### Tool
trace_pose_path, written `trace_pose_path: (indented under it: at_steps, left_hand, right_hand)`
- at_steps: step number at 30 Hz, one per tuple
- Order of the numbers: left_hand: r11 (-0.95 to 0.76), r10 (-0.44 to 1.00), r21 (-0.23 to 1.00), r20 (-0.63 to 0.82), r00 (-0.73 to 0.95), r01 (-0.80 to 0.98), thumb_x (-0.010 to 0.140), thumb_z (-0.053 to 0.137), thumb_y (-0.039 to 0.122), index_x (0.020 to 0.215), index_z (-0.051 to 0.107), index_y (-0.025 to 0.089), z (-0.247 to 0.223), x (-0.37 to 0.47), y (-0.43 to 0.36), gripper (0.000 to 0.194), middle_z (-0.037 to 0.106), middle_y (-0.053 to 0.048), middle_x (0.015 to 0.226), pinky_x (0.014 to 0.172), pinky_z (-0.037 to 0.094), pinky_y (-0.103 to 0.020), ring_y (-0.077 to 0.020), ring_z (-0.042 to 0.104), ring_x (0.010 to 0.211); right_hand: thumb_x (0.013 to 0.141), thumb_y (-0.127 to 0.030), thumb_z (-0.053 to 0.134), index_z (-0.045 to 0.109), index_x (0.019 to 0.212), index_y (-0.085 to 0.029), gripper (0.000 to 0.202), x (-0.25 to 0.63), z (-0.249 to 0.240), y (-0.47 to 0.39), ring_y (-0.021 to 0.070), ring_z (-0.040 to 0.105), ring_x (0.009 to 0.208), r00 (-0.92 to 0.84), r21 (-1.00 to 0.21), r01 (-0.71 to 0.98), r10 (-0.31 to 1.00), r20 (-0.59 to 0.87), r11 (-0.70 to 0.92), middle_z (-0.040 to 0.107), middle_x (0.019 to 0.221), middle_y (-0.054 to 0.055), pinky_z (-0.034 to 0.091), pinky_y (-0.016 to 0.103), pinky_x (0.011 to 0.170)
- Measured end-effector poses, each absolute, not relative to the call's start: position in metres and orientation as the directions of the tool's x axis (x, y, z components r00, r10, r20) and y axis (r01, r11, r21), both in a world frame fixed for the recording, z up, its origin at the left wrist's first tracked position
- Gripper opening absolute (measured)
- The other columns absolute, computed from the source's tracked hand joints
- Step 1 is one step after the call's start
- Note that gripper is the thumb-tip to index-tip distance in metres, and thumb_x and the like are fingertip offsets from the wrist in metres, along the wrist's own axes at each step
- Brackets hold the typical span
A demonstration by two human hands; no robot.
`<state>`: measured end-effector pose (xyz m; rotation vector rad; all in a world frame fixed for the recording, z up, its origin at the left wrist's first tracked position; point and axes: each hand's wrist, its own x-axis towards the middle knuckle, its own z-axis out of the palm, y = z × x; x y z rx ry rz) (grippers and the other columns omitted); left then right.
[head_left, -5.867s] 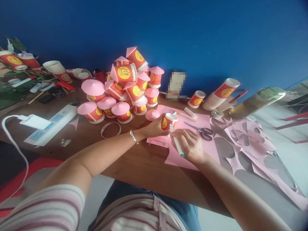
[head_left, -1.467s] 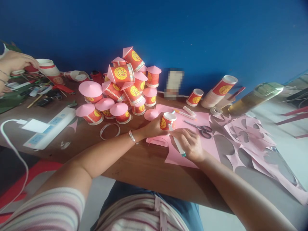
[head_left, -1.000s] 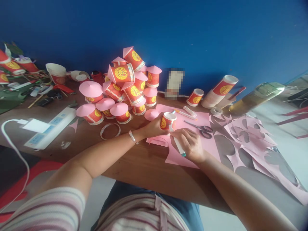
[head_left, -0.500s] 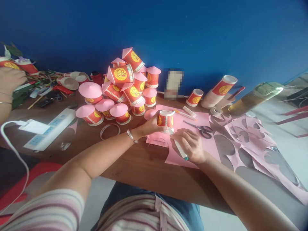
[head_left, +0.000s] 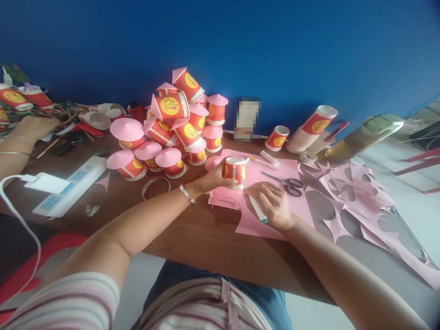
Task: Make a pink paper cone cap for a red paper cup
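A red paper cup (head_left: 234,170) with yellow print stands in the grip of my left hand (head_left: 216,178), over pink paper sheets (head_left: 225,158). My right hand (head_left: 271,204) is closed round a white utility knife (head_left: 257,207) with a green end. Its blade tip meets the lower side of the cup, or comes very close to it. Behind my right hand, scissors (head_left: 292,186) with dark handles lie on the pink paper. An orange-and-white pen (head_left: 263,162) and a small white tube (head_left: 270,158) rest beyond the cup.
Red cups with pink cone tops (head_left: 170,106) are piled left of centre. Stacked cups (head_left: 311,130), a tape roll (head_left: 308,157) and a bottle (head_left: 364,135) stand at the back right. Pink offcuts (head_left: 357,192) cover the right. A power strip (head_left: 70,188) and another person's hand (head_left: 37,128) are left.
The other person's hand at the left has moved down and right, away from the cups there. My hands, the cup and the knife have barely moved.
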<state>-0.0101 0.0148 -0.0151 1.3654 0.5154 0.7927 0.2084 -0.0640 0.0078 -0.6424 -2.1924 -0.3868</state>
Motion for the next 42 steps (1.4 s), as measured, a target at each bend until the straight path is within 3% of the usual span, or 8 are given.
trace_pose_path:
  at_steps: [9,17,26,32,39,42]
  left_hand:
    - [-0.031,0.774,0.99,0.111,0.624,-0.138,0.076,0.084,0.029,0.12,0.06,0.019,-0.0058,-0.007,0.0095,0.05,0.068,-0.004,0.097,0.079,0.058,-0.033,-0.0186,0.066,0.09]
    - [0.025,0.772,0.989,0.072,0.632,-0.143,0.078,0.084,0.027,0.127,0.051,0.021,-0.0097,-0.0074,0.0102,0.06,0.067,-0.003,0.1,0.08,0.058,-0.034,-0.0197,0.066,0.096]
    - [-0.018,0.751,0.989,0.112,0.651,-0.15,0.079,0.085,0.034,0.131,0.055,0.021,-0.0089,-0.008,0.0109,0.062,0.069,-0.005,0.099,0.078,0.057,-0.032,-0.019,0.067,0.09]
    - [-0.025,0.761,0.991,0.104,0.641,-0.131,0.077,0.086,0.037,0.117,0.061,0.019,-0.0079,-0.0073,0.0104,0.051,0.068,-0.003,0.09,0.076,0.056,-0.032,-0.0183,0.066,0.084]
    - [-0.02,0.753,0.986,0.125,0.646,-0.167,0.077,0.085,0.033,0.13,0.056,0.018,-0.0108,-0.0079,0.0128,0.062,0.07,-0.008,0.104,0.081,0.057,-0.034,-0.0217,0.068,0.095]
    - [0.007,0.772,0.985,0.104,0.628,-0.172,0.073,0.089,0.033,0.13,0.056,0.018,-0.0102,-0.0068,0.0124,0.068,0.07,-0.008,0.107,0.083,0.057,-0.036,-0.0224,0.068,0.097]
  right_hand:
    - [0.095,-0.007,0.059,0.062,0.111,-0.016,0.018,0.2105,0.008,-0.0624,0.0171,0.066,0.073,-0.56,0.07,0.581,0.336,0.757,0.811,0.072,0.086,0.006,0.053,0.03,0.07]
    - [0.096,-0.007,0.053,0.062,0.112,-0.017,0.021,0.2099,0.0074,-0.0608,0.0172,0.066,0.074,-0.571,0.068,0.578,0.344,0.746,0.813,0.072,0.086,0.005,0.052,0.03,0.07]
    - [0.095,-0.007,0.058,0.062,0.109,-0.016,0.017,0.2097,0.0079,-0.0618,0.0176,0.065,0.073,-0.568,0.062,0.569,0.337,0.751,0.82,0.071,0.084,0.006,0.051,0.03,0.069]
    - [0.095,-0.005,0.057,0.06,0.11,-0.016,0.019,0.2107,0.0064,-0.06,0.0172,0.064,0.072,-0.578,0.074,0.576,0.343,0.74,0.814,0.071,0.084,0.005,0.05,0.03,0.068]
    - [0.094,-0.01,0.064,0.059,0.113,-0.019,0.022,0.212,0.0075,-0.0603,0.0161,0.063,0.07,-0.507,0.076,0.588,0.293,0.811,0.805,0.068,0.085,0.003,0.052,0.03,0.068]
    - [0.097,-0.013,0.061,0.06,0.12,-0.022,0.025,0.2158,-0.0002,-0.0561,0.0164,0.064,0.07,-0.467,0.025,0.633,0.356,0.809,0.774,0.066,0.087,0.003,0.051,0.029,0.065]
